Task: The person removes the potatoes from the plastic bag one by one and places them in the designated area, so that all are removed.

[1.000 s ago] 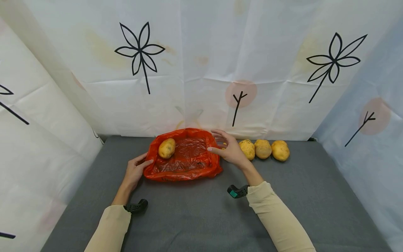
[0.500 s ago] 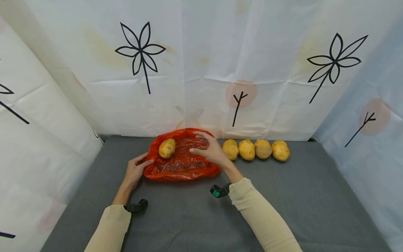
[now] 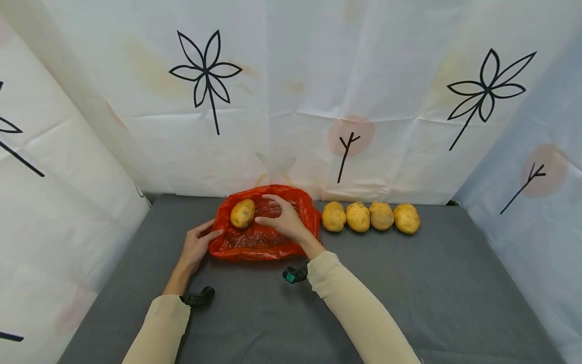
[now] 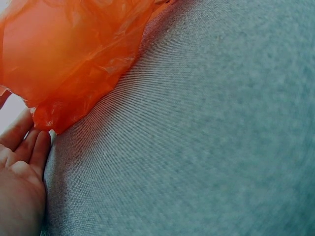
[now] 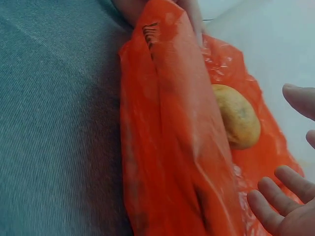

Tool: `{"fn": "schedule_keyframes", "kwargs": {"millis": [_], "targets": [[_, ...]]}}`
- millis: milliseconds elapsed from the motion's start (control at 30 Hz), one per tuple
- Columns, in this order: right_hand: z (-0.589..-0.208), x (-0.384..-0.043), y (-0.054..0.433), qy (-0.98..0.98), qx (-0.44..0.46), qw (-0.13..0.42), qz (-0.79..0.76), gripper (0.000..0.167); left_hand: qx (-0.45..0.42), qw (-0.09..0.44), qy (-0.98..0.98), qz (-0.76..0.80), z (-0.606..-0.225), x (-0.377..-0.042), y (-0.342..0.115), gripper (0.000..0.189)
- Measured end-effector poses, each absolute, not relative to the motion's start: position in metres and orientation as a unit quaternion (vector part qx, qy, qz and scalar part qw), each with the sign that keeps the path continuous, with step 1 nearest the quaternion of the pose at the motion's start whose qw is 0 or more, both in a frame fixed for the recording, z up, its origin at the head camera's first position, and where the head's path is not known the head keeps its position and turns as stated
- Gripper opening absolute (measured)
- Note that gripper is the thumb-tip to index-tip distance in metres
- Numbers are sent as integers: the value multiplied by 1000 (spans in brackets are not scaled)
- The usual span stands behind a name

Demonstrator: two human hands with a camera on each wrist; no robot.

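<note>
A red plastic bag (image 3: 263,253) lies spread on the table with its mouth upward and its rim rolled out. One yellow potato (image 3: 242,214) rests inside at the left end; the right wrist view shows the same potato (image 5: 237,118) behind the bag's front fold. My left hand (image 3: 195,246) holds the bag's left edge, thumb over the rim and fingers outside, some hidden by the plastic. Above the bag's middle is my right hand (image 3: 284,220), fingers spread and nothing in them, its thumb and fingertips just right of the potato.
Several more potatoes (image 3: 357,217) stand in a row on the grey cloth (image 3: 409,283), right of the bag. A white patterned curtain (image 3: 291,101) rises right behind the table's back edge, with others at both sides.
My right hand has moved left, from the bag's right rim to beside the potato inside, uncovering the leftmost potato of the row. My left hand has stayed at the bag's left edge.
</note>
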State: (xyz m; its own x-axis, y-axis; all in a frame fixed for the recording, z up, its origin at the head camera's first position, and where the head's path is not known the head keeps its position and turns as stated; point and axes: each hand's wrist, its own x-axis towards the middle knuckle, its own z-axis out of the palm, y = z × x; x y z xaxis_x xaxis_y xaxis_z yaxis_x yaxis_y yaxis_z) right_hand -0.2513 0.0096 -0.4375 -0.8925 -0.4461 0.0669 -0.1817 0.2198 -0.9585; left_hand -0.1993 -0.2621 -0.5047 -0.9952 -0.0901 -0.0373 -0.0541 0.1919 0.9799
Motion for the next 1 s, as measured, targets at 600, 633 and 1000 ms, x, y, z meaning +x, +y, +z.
{"fn": "schedule_keyframes", "kwargs": {"millis": [600, 633, 1000], "targets": [[-455, -262, -35, 796, -151, 122, -574, 66, 47, 13, -771, -635, -505, -201, -262, 55], [-456, -262, -37, 799, -147, 123, -570, 66, 47, 13, -771, -635, -505, -201, -262, 55], [-458, -263, -51, 821, -148, 123, -537, 68, 50, 12, -771, -635, -505, -202, -263, 55]]}}
